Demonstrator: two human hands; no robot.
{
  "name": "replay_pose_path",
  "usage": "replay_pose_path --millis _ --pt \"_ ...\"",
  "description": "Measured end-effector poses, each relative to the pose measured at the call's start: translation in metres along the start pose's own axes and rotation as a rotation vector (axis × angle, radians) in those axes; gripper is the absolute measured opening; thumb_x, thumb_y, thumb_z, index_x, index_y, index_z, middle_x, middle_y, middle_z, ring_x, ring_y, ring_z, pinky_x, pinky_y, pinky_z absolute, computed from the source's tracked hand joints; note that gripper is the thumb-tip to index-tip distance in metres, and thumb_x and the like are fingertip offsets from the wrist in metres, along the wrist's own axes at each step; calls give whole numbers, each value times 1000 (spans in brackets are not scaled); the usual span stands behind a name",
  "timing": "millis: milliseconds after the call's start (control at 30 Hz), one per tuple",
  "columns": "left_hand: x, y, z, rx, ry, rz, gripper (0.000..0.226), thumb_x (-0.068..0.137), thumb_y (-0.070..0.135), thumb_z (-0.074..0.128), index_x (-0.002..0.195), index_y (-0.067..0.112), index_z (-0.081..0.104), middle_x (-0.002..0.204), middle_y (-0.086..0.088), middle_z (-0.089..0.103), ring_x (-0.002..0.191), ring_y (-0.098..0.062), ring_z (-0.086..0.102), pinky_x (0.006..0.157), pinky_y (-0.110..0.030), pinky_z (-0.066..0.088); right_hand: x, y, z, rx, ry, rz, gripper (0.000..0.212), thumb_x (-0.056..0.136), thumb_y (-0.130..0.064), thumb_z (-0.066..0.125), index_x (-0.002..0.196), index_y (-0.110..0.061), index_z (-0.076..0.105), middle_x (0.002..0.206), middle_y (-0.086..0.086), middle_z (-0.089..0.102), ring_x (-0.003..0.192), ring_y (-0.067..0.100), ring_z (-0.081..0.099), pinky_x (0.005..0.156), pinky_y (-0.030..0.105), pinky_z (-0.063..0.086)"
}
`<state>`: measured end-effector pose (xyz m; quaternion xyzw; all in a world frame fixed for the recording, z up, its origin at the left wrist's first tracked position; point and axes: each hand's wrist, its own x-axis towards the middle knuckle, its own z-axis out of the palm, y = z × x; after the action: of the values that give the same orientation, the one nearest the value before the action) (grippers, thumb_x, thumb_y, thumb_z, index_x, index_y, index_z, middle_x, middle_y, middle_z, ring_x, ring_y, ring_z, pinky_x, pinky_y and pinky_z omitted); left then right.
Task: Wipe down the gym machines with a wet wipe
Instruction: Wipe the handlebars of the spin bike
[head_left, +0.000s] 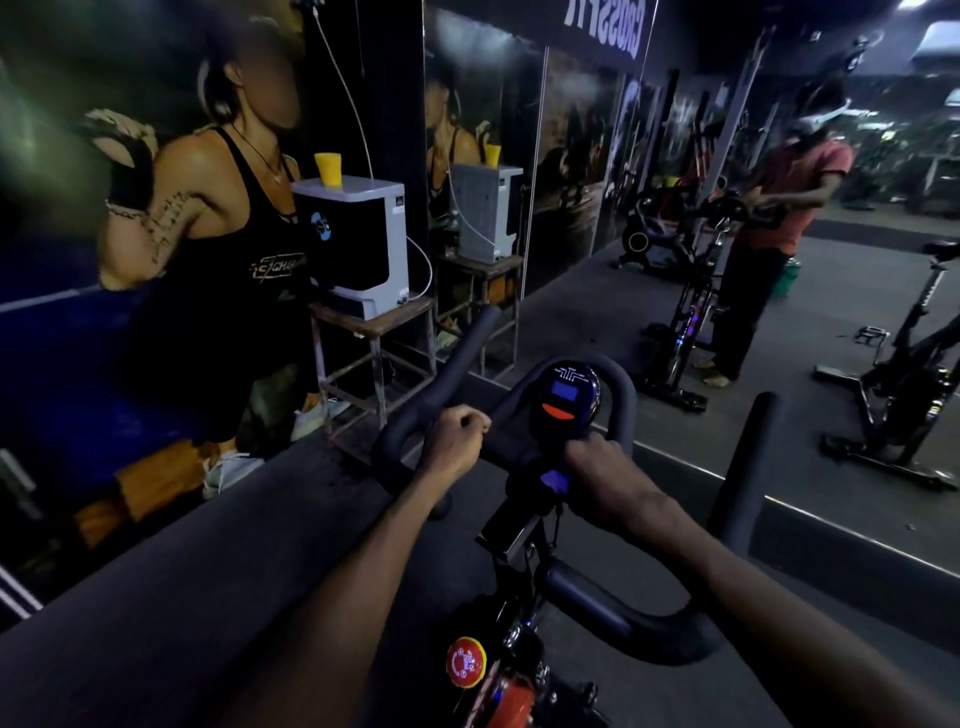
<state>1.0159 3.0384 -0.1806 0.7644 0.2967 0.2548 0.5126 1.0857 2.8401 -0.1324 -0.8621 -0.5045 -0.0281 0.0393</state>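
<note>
Dim gym light falls on dark rubber flooring (249, 561), with a mirrored wall (779, 312) running ahead and a large athlete poster (197, 218) on the left. I stand over a spin bike, both arms stretched down to its black padded handlebar (618, 395). My left hand (454, 441) is curled into a fist around the left bend of the bar, knuckles up. My right hand (605, 478) wraps round the middle of the bar just below the round console (566, 397), whose small blue screen glows above an orange button. I cannot tell whether a wet wipe sits under either palm; none shows between my fingers. Lower down on the frame, near my forearms, a red resistance knob (466, 661) faces up. The near right grip of the handlebar curves back towards me beneath my right forearm.

Against the left wall a grey and black water purifier (358, 244) rests on a rusty metal stand (374, 353), and a yellow cup (328, 167) stands on top of it. The mirror reflects a person in a red shirt (789, 208) at a bike, and a second spin bike (904, 374) appears to the right.
</note>
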Motion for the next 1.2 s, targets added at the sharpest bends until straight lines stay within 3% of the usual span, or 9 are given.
replay_pose_path --millis 233,300,400,500,767,867,1033,1133,1200 --pt "-6 1 -2 -6 23 -18 25 97 12 48 84 17 68 92 -3 72 84 -18 63 78 -31 48 45 -35 -3 -117 -34 -230 49 90 -13 61 138 -13 51 122 13 51 114 35 53 85 45 50" --pt "-7 -2 -3 -36 36 -43 26 96 13 49 79 20 68 89 2 72 80 -15 61 78 -31 48 32 -25 -15 -215 -81 -236 41 93 -15 59 133 -9 53 124 15 52 114 36 56 86 45 51" --pt "-3 -10 -6 -83 88 -113 26 90 17 50 71 24 67 80 3 71 81 -21 65 80 -40 53 12 -13 -31 -350 73 -256 28 88 -14 58 114 -14 69 113 7 67 103 26 69 80 36 57" --pt "4 -21 -7 -122 144 -166 24 86 19 50 69 25 66 80 -2 71 85 -28 67 82 -49 56 26 -24 -41 -451 -322 -296 42 90 -9 63 131 -7 56 130 11 58 119 29 60 91 37 52" --pt "-11 -1 -14 -108 281 -173 23 96 10 46 99 8 69 99 -8 67 90 -24 58 72 -29 38 90 -65 -20 -245 -125 -382 29 86 -11 66 115 -15 60 107 12 66 101 35 64 70 38 46" --pt "-14 -1 -15 -89 266 -160 21 93 11 48 86 15 68 98 -8 71 93 -27 62 75 -32 42 90 -55 -30 -222 -286 -400 16 88 -19 68 100 -10 73 100 12 71 98 31 66 79 37 53" --pt "-17 2 -16 -93 302 -147 22 93 12 47 85 17 67 89 -4 69 91 -25 63 77 -33 47 96 -62 -47 -279 -477 -397 6 87 -2 63 92 -1 66 79 8 61 79 24 59 49 10 39" --pt "-21 6 -15 -143 326 -135 23 95 9 44 90 12 66 86 -7 69 81 -19 68 66 -29 49 107 -73 -31 -202 -262 -409 13 86 -5 63 96 0 68 93 15 66 89 30 61 67 20 41" --pt "-19 4 -14 -75 332 -110 22 94 13 44 91 14 66 93 -9 70 89 -25 65 75 -36 51 108 -76 -17 -241 -250 -391 15 87 -7 61 101 -1 66 106 18 65 103 34 60 78 33 44"
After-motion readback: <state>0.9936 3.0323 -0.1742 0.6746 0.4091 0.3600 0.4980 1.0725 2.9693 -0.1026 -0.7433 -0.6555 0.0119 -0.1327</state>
